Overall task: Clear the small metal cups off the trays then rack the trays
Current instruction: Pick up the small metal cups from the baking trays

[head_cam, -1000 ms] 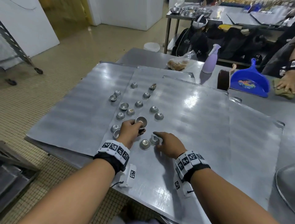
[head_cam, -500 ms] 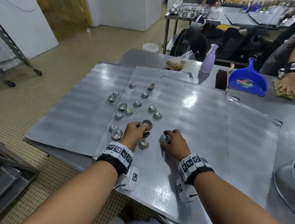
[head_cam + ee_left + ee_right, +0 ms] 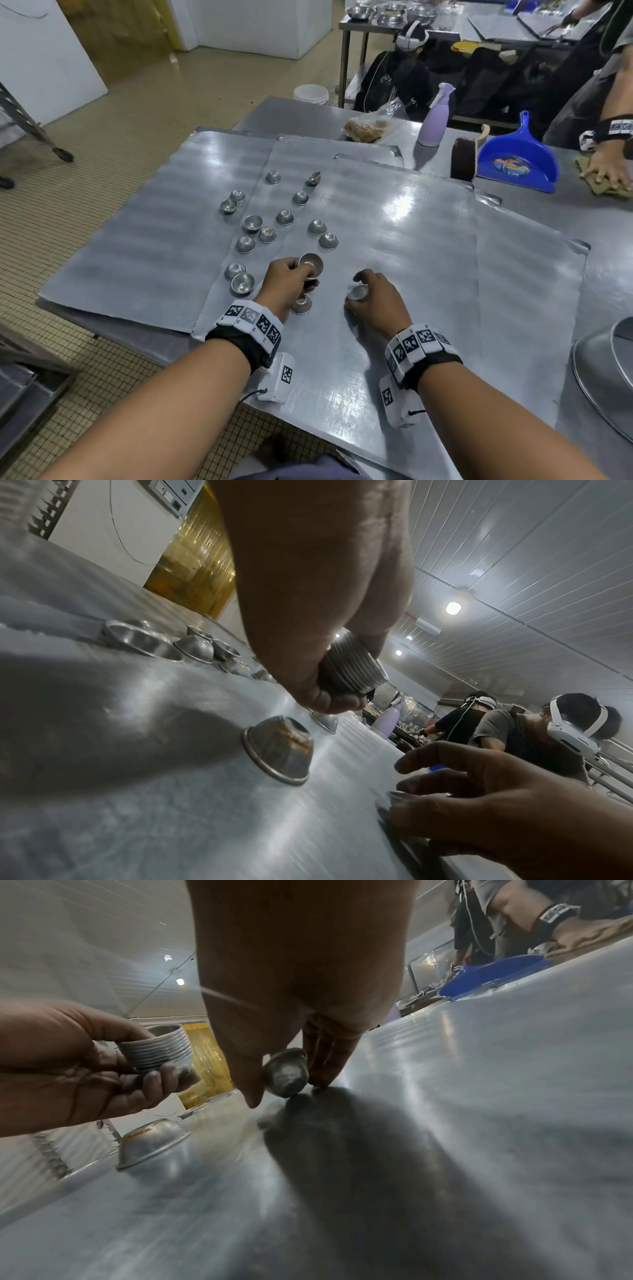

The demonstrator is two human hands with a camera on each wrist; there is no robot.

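Left hand (image 3: 286, 279) clamps nested cup stack (image 3: 156, 1049); right hand (image 3: 375, 301) pinches 1 cup (image 3: 286, 1076) by its rim, frame centre: light, stiff, slippery

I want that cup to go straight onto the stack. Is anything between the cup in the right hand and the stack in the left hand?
Nothing visible. The right hand pinches one cup just above the tray. The stack of cups in the left hand has its mouth open, with only air between them. An upturned cup sits lower, near the left wrist.
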